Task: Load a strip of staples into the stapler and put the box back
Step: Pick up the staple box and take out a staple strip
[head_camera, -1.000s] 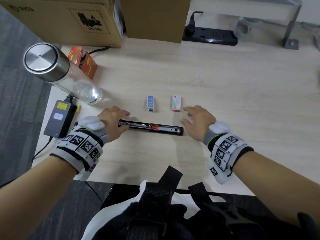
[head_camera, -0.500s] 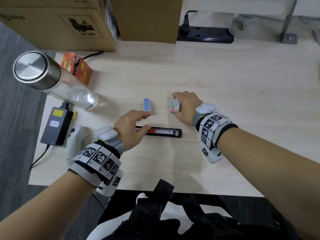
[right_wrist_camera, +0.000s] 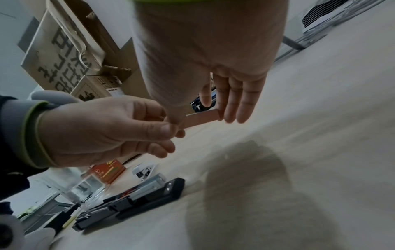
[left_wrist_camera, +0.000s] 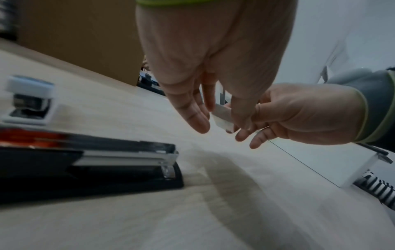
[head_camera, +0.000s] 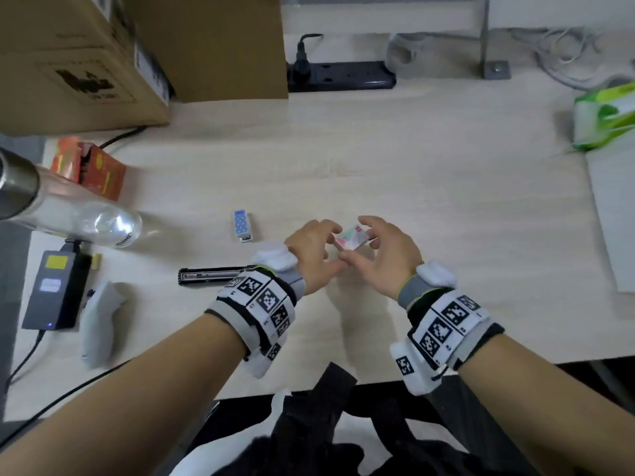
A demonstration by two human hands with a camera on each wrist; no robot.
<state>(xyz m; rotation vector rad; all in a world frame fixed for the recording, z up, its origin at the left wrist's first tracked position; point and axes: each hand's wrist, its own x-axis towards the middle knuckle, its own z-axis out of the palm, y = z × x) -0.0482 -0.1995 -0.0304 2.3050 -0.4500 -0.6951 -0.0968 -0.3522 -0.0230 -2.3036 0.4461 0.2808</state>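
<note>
While both hands met above the desk [head_camera: 429,173], the small staple box [head_camera: 352,238] sat lifted between them, clear of the tabletop. Right hand [head_camera: 386,255] pinched the box by thumb and fingers at its far end; in the right wrist view the box [right_wrist_camera: 202,118] showed as a short reddish slab poking out from that pinch. Left hand [head_camera: 314,254] had its fingers curled in on the near end of the box, thumb and forefinger closing on it. Whether the left had a firm hold or only touched the end, hard to tell from the blur. Stapler [head_camera: 214,275] lay flat on the desk just left of the left wrist, top swung open, the metal magazine rail exposed [left_wrist_camera: 128,156]. No strip visible in the rail. A second small blue-dotted box-like item [head_camera: 242,225] rested behind the stapler, untouched.

Step in hand, by my read: opening the staple box to get a strip out. Loading not begun, box not yet put back. Next move likely calls for the left fingers to slide the tray or flap open while the right keeps the sleeve steady, then pick one strip without spilling. Small part, tight pinch, easy to fumble.
</note>
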